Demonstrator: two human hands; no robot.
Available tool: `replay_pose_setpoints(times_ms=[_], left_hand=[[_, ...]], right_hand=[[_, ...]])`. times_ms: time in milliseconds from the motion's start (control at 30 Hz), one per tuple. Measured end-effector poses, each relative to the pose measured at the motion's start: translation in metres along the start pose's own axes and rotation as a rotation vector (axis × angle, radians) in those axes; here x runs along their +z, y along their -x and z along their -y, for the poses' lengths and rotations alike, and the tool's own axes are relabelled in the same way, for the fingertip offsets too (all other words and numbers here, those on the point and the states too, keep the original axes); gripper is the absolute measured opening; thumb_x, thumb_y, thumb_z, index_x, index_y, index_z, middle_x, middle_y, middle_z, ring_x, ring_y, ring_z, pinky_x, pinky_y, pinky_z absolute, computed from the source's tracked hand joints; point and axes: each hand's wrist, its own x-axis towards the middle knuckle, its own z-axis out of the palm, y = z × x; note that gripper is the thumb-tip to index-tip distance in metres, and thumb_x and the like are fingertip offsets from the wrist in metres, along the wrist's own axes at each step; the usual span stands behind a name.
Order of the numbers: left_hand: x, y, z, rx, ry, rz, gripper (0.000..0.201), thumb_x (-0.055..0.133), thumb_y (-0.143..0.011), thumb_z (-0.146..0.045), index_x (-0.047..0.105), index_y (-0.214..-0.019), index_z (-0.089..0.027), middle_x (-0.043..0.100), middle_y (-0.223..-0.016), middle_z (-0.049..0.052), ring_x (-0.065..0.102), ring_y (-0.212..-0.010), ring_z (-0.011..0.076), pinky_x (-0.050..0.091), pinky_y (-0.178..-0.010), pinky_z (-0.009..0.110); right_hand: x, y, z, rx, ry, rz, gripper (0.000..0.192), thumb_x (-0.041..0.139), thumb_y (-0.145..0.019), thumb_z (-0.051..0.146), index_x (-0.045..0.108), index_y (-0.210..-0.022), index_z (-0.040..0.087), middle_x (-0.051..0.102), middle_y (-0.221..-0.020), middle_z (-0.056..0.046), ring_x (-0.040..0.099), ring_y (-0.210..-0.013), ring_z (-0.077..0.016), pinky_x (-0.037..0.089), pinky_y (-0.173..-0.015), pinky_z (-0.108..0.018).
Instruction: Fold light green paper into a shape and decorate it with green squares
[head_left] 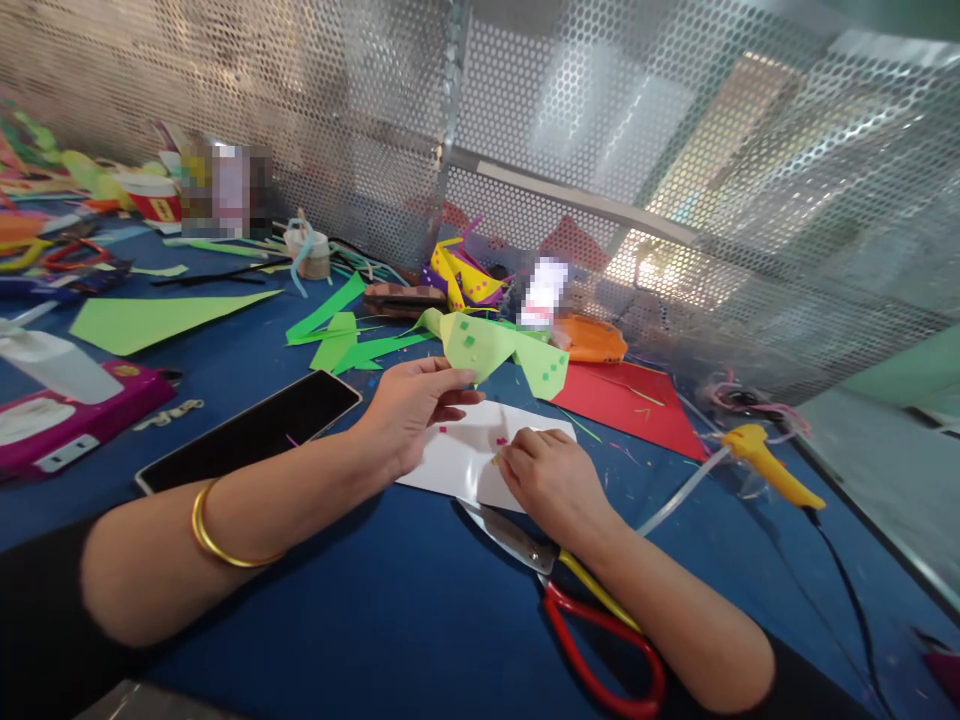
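Between thumb and fingers, my left hand (409, 415) grips a light green paper cutout (487, 350) dotted with small darker green squares, raised above a white sheet (465, 470). My right hand (551, 480) is low over that sheet, its fingers bent and pressed together at the surface. A tiny yellow bit shows by its fingertips, but whether they hold it I cannot tell. Small pink squares (443, 430) lie on the white sheet. Scissors (517, 540) with one red and one yellow handle lie just below, partly under my right forearm.
A glue gun (772, 465) with a cord rests at right. Red paper (630, 405) and an orange piece (589, 340) lie behind. A phone (255, 430) and purple power strip (82, 420) are left. Green paper strips (330, 310) sit before the perforated metal panel (360, 120).
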Motion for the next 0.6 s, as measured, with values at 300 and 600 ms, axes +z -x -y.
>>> replay_pose_setpoints(times_ms=[300,600], left_hand=[[-0.001,-0.002,0.005,-0.001,-0.042,0.003,0.015,0.078,-0.064,-0.014,0.063,-0.066,-0.014,0.068,-0.064,0.002,0.067,-0.060,0.0145,0.043,-0.049,0.021],[-0.001,0.001,0.008,-0.019,-0.097,0.022,0.017,0.079,-0.064,-0.016,0.062,-0.066,-0.014,0.064,-0.063,-0.001,0.067,-0.061,0.0134,0.042,-0.052,0.021]], right_hand=[[-0.009,0.001,-0.007,0.294,-0.344,-0.089,0.013,0.058,-0.084,0.017,0.070,-0.080,0.020,0.069,-0.083,-0.003,0.062,-0.070,-0.0150,0.047,-0.066,-0.028],[-0.030,-0.002,-0.004,0.386,-0.809,-0.055,0.008,0.061,-0.084,0.019,0.064,-0.076,0.019,0.068,-0.070,0.001,0.063,-0.063,-0.0116,0.050,-0.062,-0.024]])
